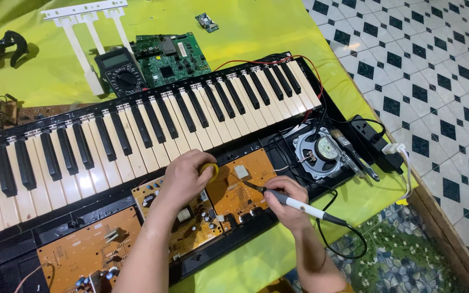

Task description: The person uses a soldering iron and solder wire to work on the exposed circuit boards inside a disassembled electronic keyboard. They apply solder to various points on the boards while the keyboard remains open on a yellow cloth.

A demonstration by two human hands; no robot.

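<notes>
Keyboard (137, 130) opened up, orange circuit board (245, 184) bared just below the keys as landmark. Left hand (183, 176) at the board's left edge, fingers curled and pinching a small yellow solder reel (211, 170). Right hand (284, 199) at the board's lower right corner, fingers closed around a soldering iron (291, 202). Iron's long axis slanting up-left, tip touching the board just right of the reel. Speaker (321, 154) farther right.

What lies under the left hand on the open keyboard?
Under the left hand lies an orange circuit board, and a yellow round thing shows at the fingers. The board's parts directly beneath the palm are covered. The right hand holds a soldering iron.
</notes>
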